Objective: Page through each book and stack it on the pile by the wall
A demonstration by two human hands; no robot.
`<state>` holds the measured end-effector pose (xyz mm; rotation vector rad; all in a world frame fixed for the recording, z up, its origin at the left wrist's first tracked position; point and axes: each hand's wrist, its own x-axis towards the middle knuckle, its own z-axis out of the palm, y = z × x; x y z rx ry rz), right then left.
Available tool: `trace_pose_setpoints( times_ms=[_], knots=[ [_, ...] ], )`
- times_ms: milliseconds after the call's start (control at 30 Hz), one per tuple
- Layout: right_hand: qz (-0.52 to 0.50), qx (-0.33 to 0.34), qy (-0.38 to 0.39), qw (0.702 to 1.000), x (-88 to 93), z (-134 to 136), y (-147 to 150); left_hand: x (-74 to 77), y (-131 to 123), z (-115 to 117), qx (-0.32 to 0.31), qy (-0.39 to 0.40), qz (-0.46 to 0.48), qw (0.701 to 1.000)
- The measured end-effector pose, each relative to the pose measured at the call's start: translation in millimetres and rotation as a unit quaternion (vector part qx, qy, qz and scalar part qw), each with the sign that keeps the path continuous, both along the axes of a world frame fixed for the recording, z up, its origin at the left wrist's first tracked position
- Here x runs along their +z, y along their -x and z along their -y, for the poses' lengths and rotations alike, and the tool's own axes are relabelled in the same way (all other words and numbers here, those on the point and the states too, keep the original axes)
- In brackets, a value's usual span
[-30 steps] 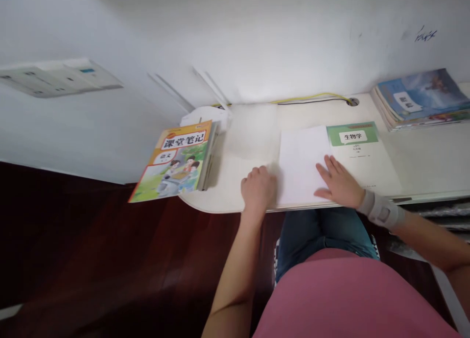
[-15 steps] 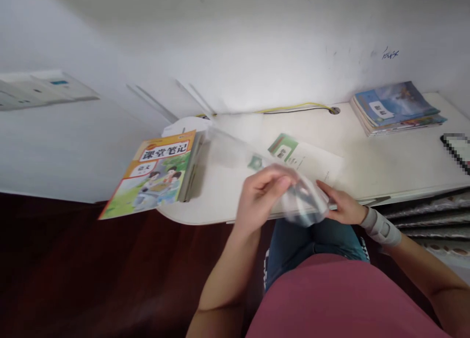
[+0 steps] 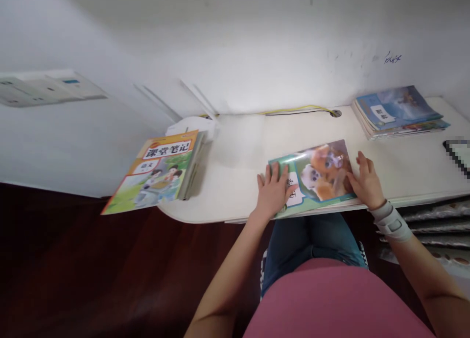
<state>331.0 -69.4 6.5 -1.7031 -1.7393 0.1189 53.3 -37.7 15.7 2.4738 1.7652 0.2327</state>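
Note:
A textbook with a glossy cover showing orange-furred and white-faced monkeys lies closed on the white desk, close to its front edge. My left hand rests with spread fingers on the green left part of its cover. At the right end of the book is my right hand, fingers apart, the thumb touching the cover's edge. A grey wrist support wraps my right wrist.
A stack of books with an orange and green workbook on top overhangs the desk's left end. Toward the back right lies a pile of blue-covered books. A yellow cable runs along the wall to a hole. A blurred-out device sits far right.
The book, earlier open and blurred with its clear cover lifted in my hands, now lies shut with its picture cover up. Both hands have come down onto it and opened.

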Motion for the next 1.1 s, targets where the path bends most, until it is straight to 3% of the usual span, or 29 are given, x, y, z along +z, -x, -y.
trace_pose_setpoints(
  times_ms=[67,133,200,233,333,433,567,700,833,1100],
  knots=[
    [0.124,0.052,-0.024,0.991,3.2,-3.3,10.3,-7.6,3.5,-2.6,0.022,0.048,-0.027,0.998],
    [0.215,0.155,-0.012,0.964,2.2,-8.5,21.4,-9.8,4.3,-5.9,0.029,0.062,-0.030,0.997],
    [0.267,0.233,0.016,0.935,-2.6,-15.4,22.4,-10.0,6.5,-8.2,0.048,0.058,-0.022,0.997],
    [0.280,0.238,0.030,0.929,-5.2,-19.3,17.5,-10.3,8.8,-8.8,0.063,0.054,-0.015,0.996],
    [0.292,0.128,0.056,0.946,-7.2,-33.8,-12.2,-12.4,18.2,-10.1,0.108,0.031,0.023,0.993],
    [0.272,0.039,0.109,0.955,4.8,-56.5,-37.8,-11.2,23.5,-17.1,0.111,0.007,0.094,0.989],
    [0.165,0.042,0.214,0.962,25.5,-100.7,-35.7,1.2,20.3,-40.9,0.151,0.042,0.189,0.969],
    [0.108,-0.006,0.227,0.968,28.5,-135.1,-23.5,15.7,17.9,-67.2,0.204,0.072,0.157,0.964],
    [0.093,-0.008,0.250,0.964,24.6,-145.0,-24.9,22.7,18.6,-83.3,0.210,0.107,0.086,0.968],
    [0.058,0.047,0.233,0.970,23.7,-155.6,-27.4,17.5,23.1,-100.1,0.222,0.119,0.079,0.964]
  ],
)
